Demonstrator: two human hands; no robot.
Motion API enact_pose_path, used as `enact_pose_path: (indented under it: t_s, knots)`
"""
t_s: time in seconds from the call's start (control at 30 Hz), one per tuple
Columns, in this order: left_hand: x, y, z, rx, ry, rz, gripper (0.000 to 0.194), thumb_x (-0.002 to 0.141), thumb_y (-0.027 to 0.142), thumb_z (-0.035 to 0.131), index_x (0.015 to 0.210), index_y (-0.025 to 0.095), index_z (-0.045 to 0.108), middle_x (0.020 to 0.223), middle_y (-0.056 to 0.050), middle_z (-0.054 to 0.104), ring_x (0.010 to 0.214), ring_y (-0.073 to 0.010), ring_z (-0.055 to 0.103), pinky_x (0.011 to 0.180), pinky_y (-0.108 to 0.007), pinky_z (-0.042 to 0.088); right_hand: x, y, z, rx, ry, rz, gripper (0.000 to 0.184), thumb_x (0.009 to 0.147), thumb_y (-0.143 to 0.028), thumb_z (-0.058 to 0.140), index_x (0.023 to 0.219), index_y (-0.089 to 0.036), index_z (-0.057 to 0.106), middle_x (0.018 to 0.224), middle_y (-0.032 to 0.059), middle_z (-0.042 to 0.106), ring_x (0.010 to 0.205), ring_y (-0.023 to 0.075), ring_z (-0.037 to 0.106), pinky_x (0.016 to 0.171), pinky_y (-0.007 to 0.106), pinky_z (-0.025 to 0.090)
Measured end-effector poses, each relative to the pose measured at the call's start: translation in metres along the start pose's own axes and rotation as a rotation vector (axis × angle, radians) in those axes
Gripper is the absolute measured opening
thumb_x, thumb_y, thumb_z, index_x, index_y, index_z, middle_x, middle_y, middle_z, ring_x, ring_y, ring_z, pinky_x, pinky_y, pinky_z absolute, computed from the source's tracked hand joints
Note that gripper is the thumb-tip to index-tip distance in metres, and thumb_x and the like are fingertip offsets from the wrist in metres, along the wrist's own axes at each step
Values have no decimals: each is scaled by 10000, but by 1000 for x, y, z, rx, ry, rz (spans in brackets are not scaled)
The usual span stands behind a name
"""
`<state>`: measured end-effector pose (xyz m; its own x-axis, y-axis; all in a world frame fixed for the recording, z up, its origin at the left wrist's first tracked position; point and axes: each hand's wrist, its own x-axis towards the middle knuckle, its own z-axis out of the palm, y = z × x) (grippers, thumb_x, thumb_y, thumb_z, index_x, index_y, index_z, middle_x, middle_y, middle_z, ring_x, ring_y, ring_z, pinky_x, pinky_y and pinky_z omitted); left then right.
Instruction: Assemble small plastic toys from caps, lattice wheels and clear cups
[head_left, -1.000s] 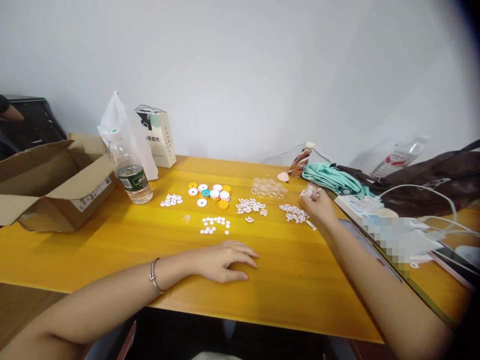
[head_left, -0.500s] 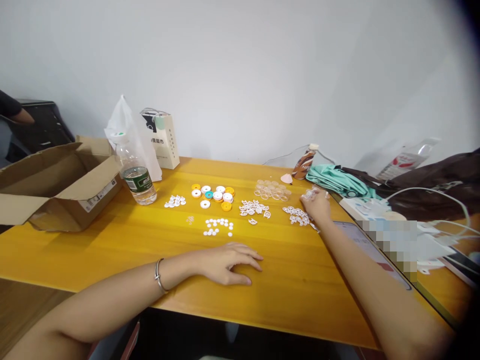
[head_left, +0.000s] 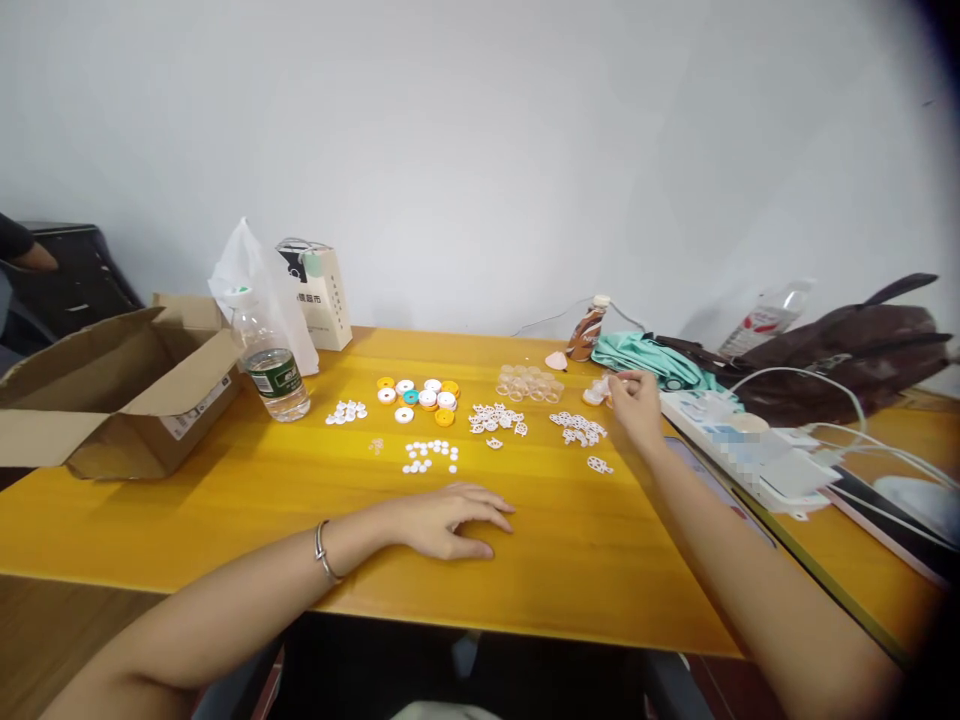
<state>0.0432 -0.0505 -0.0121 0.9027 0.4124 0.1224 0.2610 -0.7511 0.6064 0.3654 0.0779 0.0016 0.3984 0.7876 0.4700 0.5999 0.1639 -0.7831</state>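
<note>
The right grip (head_left: 634, 405) is bending its fingertips towards the pale parts (head_left: 596, 392), which are lying just to its left; whether it is pinching one or only nudging them, I cannot tell. The left grip (head_left: 446, 522) is lying relaxed on the table (head_left: 570, 570), fingers parted, holding nothing visible. Cutouts (head_left: 577, 428) are lying left of the right grip and nearer the person, clear rings (head_left: 530, 382) farther left, and white discs (head_left: 430, 456) just beyond the left grip. The step in hand is apparently involving the pale parts; the next move is probably calling for a light, precise fingertip pinch, clear of the cutouts.
</note>
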Motion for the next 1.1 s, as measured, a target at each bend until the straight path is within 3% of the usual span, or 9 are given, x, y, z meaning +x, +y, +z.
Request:
enact_pose_path:
  t_s: [0.13,0.23,0.3,0.37,0.5,0.67,0.8,0.97,1.1]
  knots:
    - [-1,-1,0,-11,12,0,370,824,315,539,1187,252,517,1325,-57,455,1219,-193,416,1041,-376,303,-23,8,-17,-21,-73,-14,278,777,-435,435,869,-181,502,642,11,539,599,165,518,610,301,433]
    - [-5,0,2,-2,25,-20,388,839,333,517,1217,247,496,1349,-65,430,1240,-197,398,1049,-376,296,-58,13,-26,-73,-166,-93,353,759,-455,482,965,-174,538,975,107,604,901,232,565,807,369,438]
    - [-10,4,4,24,29,-34,449,842,367,509,1267,234,450,1387,-77,377,1283,-210,339,1073,-380,256,-81,17,-28,-279,-278,-278,547,766,-505,472,1173,-139,461,1267,182,458,1193,306,406,974,456,324]
    - [-16,11,7,53,30,-45,527,839,409,502,1320,229,381,1423,-81,308,1318,-221,272,1097,-387,202,-99,21,-26,-454,-342,-319,721,760,-569,462,1295,-100,346,1413,218,258,1323,353,184,1031,508,230]
    - [-27,27,17,108,25,-53,642,827,477,487,1376,225,269,1451,-81,234,1341,-226,210,1115,-389,146,-106,25,-12,-639,-398,-258,825,776,-636,377,1355,-60,256,1445,238,169,1340,383,74,1038,550,171]
    - [-29,39,30,174,59,-63,681,825,499,473,1389,206,229,1439,-101,264,1329,-216,248,1115,-388,142,-95,14,3,-666,-345,-212,847,789,-648,326,1355,-23,251,1444,254,151,1336,394,64,1039,557,132]
    - [-30,40,33,161,175,-96,633,847,448,464,1386,215,227,1428,-93,296,1310,-208,290,1086,-372,234,-98,2,2,-603,-236,-273,811,801,-626,323,1363,-50,223,1456,234,118,1345,372,13,1024,588,108]
    - [-39,38,25,208,319,-128,479,873,377,438,1319,217,368,1349,-82,423,1250,-185,378,1058,-346,283,-118,-10,-7,-530,-216,-358,668,833,-533,361,1323,-82,298,1461,200,136,1350,351,18,1022,584,124]
    - [-55,21,-1,316,532,-255,380,871,335,439,1219,185,479,1270,-88,499,1194,-199,431,1043,-372,291,-141,-15,-10,-506,-303,-414,593,824,-466,433,1284,-100,360,1467,175,142,1351,350,34,1043,556,124]
